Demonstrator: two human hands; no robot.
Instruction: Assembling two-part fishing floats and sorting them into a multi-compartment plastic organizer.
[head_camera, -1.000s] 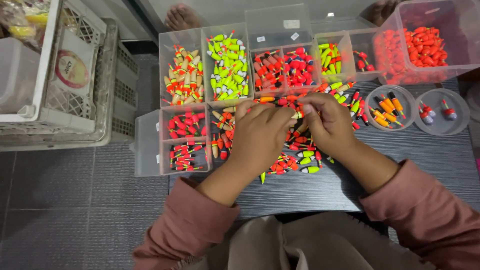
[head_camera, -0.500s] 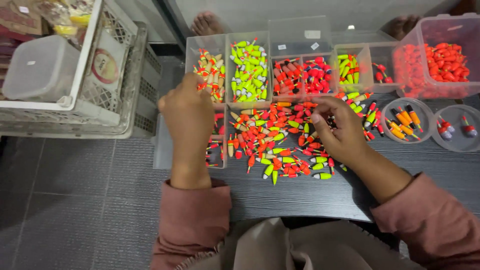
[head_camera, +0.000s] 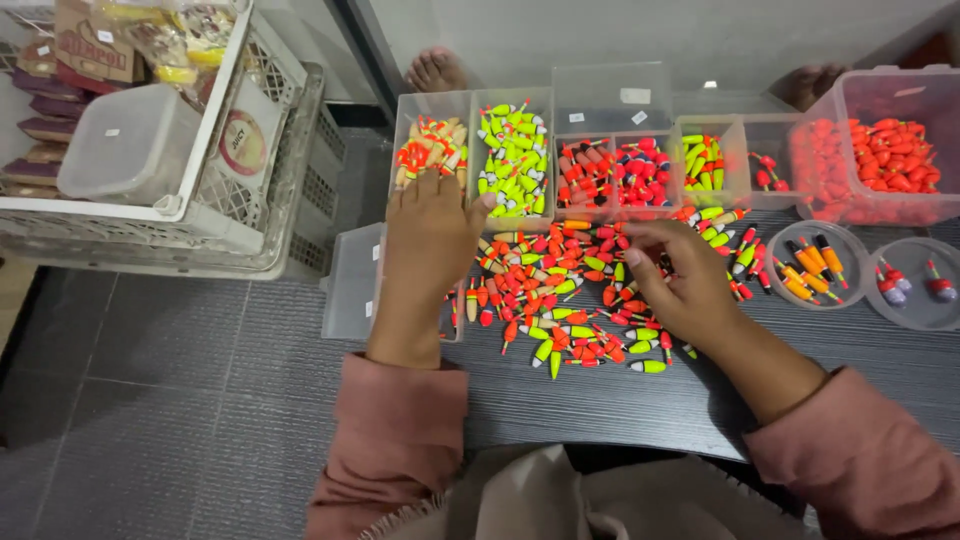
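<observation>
While the person sits at the near edge of the dark table (head_camera: 600, 410), both pink sleeves (head_camera: 400, 440) reach forward over it. Nearest the body lies a loose heap of small fishing floats (head_camera: 560, 290), red, orange and yellow-green, spread on the tabletop between the two hands.

Right hand (head_camera: 680, 285): resting at the right side of the heap, fingers curled in, thumb and forefinger pinched together near the top of the pile. Whether a float sits in that pinch I cannot tell; the fingers hide it.

Left hand (head_camera: 430, 240): stretched further out, palm down, fingers loosely spread and slack, gripping nothing visible. Fingertips sit at the front wall of the compartment holding orange-and-tan floats (head_camera: 430, 150). Under the wrist, a shallow clear tray (head_camera: 350, 285) hangs off the table's left edge.

Beyond the heap, a row of clear compartments: yellow-green floats (head_camera: 515, 160), then dark red ones (head_camera: 610, 170), then a smaller green lot (head_camera: 703, 165). To the right, two round clear cups (head_camera: 830, 265) with a few orange and purple-tipped floats, and a big clear tub of red floats (head_camera: 880, 150) behind them.

Far left, off the table, a white plastic crate (head_camera: 200, 190) stacked with packets and a lidded container. At the far side, bare toes (head_camera: 435, 70) of another person on the floor.
</observation>
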